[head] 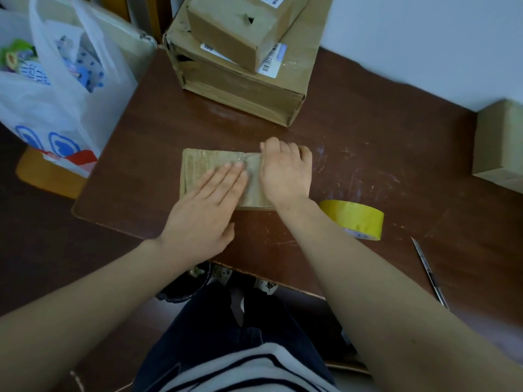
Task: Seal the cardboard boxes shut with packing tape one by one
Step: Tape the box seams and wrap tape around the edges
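Near the middle of the brown table [353, 131], a small flat cardboard box [209, 165] lies under both hands, its top glossy with clear tape that looks wrinkled near the centre seam. The left hand [206, 205] lies flat on the near half, fingers straight and close together, palm down, pinching nothing. The right hand [284, 171] rests on the right end with its fingers curled over the far edge; whether they pinch a loose tape end there cannot be told. The box looks light and fairly stiff, though its thin walls would probably give under a hard press, so smoothing is best done with flat fingers along the seam while the other hand steadies an edge; the taped surface is likely slick, so to turn or lift it the bare cardboard sides and corners offer the better hold. Just beside the right wrist stands a yellow tape roll [353, 219], and a utility knife [430, 273] lies near the right edge of the table. At the far side a smaller box [237, 29] sits on a larger box [240, 89], another box [501, 140] stands at the far right, and a white plastic bag [56, 89] hangs off to the left.
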The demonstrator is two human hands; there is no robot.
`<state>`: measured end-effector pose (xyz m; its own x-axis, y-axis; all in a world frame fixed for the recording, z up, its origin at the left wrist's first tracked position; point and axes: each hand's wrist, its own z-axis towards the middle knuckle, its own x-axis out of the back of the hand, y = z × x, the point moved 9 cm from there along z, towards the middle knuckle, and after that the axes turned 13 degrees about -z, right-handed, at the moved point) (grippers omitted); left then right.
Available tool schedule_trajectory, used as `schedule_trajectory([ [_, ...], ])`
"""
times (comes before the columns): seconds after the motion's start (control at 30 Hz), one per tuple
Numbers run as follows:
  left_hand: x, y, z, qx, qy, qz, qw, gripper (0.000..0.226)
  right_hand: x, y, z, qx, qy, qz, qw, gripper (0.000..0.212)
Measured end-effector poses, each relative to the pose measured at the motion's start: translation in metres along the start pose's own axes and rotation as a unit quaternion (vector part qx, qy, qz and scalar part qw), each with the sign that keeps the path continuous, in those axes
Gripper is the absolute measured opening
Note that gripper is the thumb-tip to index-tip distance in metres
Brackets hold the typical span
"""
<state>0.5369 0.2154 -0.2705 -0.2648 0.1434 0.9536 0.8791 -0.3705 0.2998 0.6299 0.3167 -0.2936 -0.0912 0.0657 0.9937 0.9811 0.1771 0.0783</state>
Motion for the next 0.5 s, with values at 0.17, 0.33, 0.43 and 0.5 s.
schedule_trajectory([
  [0.17,-0.022,-0.001,0.027,0.043,-0.054,0.041,0.997,0.103,-0.003,0.0,-0.002,0.001,-0.008,-0.007,1.0,0.036],
  [0.33,-0.014,-0.005,-0.022,0.014,-0.056,0.007,0.998,0.094,-0.006,0.0,0.0,0.0,-0.015,-0.014,1.0,0.037],
  [0.43,-0.008,-0.002,-0.023,0.016,-0.036,-0.005,0.999,0.092,-0.005,-0.001,0.0,0.001,-0.014,-0.015,1.0,0.037],
  [0.5,-0.006,0.001,-0.003,0.028,-0.03,-0.009,0.999,0.096,-0.005,-0.001,0.001,0.004,-0.014,-0.011,1.0,0.036],
])
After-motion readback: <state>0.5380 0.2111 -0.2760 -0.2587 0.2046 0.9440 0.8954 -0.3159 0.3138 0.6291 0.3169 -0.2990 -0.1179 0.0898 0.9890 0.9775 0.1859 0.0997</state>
